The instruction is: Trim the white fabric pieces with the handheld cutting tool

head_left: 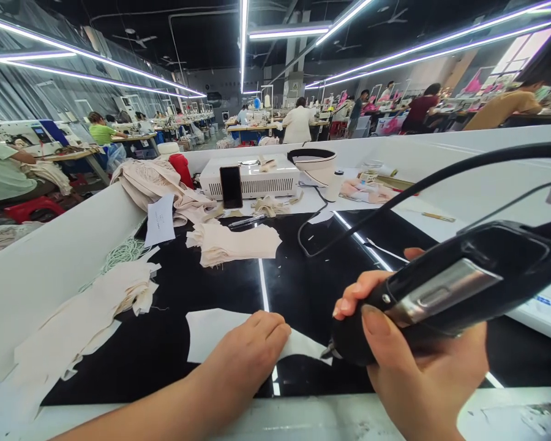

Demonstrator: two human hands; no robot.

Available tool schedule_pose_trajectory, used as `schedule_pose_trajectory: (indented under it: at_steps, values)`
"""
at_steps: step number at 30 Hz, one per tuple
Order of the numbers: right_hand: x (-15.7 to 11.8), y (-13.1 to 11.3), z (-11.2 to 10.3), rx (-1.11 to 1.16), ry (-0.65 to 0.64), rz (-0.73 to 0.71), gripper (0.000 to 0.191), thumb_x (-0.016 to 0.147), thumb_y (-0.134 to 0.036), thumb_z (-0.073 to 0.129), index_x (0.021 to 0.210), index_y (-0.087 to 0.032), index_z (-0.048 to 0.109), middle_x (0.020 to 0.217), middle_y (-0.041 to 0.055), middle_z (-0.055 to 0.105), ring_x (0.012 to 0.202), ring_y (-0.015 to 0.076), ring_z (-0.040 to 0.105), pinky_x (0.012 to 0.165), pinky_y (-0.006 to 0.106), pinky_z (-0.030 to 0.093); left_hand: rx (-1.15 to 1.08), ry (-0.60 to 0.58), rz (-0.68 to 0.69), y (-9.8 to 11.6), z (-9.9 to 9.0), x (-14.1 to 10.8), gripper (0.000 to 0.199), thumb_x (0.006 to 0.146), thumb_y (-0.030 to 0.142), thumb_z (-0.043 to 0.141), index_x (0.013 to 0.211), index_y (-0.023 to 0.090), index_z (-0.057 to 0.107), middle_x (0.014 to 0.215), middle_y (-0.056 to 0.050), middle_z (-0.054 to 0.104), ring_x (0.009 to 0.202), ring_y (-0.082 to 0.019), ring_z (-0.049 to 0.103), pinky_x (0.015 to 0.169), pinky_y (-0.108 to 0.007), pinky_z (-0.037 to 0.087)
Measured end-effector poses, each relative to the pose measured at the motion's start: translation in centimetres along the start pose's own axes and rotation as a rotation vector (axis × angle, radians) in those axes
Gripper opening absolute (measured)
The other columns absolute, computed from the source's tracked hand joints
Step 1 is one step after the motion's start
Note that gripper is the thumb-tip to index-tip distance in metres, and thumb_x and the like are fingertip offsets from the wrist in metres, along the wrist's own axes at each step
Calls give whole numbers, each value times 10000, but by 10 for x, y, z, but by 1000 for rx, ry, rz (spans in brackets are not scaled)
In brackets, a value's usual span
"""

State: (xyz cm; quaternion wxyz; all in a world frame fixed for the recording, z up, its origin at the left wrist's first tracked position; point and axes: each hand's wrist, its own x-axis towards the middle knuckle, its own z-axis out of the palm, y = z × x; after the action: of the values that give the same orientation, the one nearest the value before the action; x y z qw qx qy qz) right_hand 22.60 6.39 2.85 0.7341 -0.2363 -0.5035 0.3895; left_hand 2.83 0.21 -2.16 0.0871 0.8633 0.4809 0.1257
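Observation:
A white cut piece (211, 334) lies flat on the glossy black tabletop (165, 361). Over its middle rests my left hand (254, 346), fingers curled together and pressing down; anything beneath them is hidden. My right hand (408, 349) is wrapped around a black handheld power tool (450, 294) with a metal plate on its side and a thick cable at its rear. The tool's small metal tip touches or nearly touches the right end of the white piece. Farther back sits a stack of cream fabric pieces (239, 242), and another fabric stack (96, 303) lies at the left.
A white vented box (252, 180) with a phone (231, 187) leaning on it stands at the back. Near it are a bowl-like container (314, 165) and a white bottle (335, 185). The black cable (386, 199) arches over the right side. People work at machines beyond.

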Motion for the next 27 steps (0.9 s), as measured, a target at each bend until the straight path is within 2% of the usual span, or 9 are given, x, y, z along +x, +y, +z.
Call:
schedule_pose_trajectory:
  at_steps: [4,8,11,13,15,16,18,22,27]
  values:
    - [0,-4,5,-3,11,-27,423,846,-174,983,1083,-279,649,850,-35,817,563,174,746,477,289,641,18,-18,30,-4,-2,1,425,857,-88,587,1197,164,629,1316,-145,744,1129,-294,733,986,-431,698]
    - [-1,-8,7,-16,-12,-37,400,858,-197,988,1051,-278,647,826,-19,806,562,189,744,473,301,632,13,7,20,-4,-3,-2,344,925,-50,642,1185,174,655,1323,-125,758,1116,-268,747,965,-381,701]
    - [-3,-9,4,-42,-39,-14,451,856,-206,995,1154,-285,666,832,-9,807,576,210,750,468,317,634,104,60,16,0,3,-2,286,995,3,710,1222,173,672,1257,-96,784,1052,-250,775,874,-336,706]
    - [-4,-10,1,-57,-41,6,562,847,-201,994,1292,-293,664,838,-15,809,578,218,751,480,333,653,216,148,44,5,12,-2,203,1074,184,796,1243,164,685,1163,-94,800,975,-258,789,822,-342,707]
    - [-5,-11,-2,-57,-41,30,632,846,-187,981,1373,-307,652,841,-19,808,574,220,750,485,338,661,318,270,92,10,22,-3,420,1092,494,829,1304,160,690,1153,-126,813,983,-292,804,854,-381,712]
    - [-5,-11,-3,-56,-49,44,641,841,-182,980,1376,-313,652,840,-17,809,572,225,752,479,338,659,355,325,112,13,27,-3,549,1079,634,797,1345,166,687,1184,-149,819,1021,-310,811,892,-400,710]
    - [-6,-12,-5,-59,-70,78,655,830,-174,986,1373,-328,653,832,-9,807,576,240,760,465,340,655,406,412,133,17,35,-5,701,1075,806,661,1406,188,681,1266,-188,818,1117,-336,812,966,-423,694]
    - [-5,-10,-6,-39,-80,125,616,856,-222,997,1365,-341,670,835,-2,798,600,250,764,467,361,663,450,557,119,22,47,-4,777,1127,862,395,1368,194,712,1221,-202,829,1119,-338,808,981,-422,665]
    - [6,-5,-1,-22,28,62,582,846,-384,1037,1329,-336,718,824,-41,771,613,208,711,567,375,688,480,628,107,26,57,-2,784,1140,851,357,1348,197,736,1218,-202,833,1145,-343,791,998,-419,649]
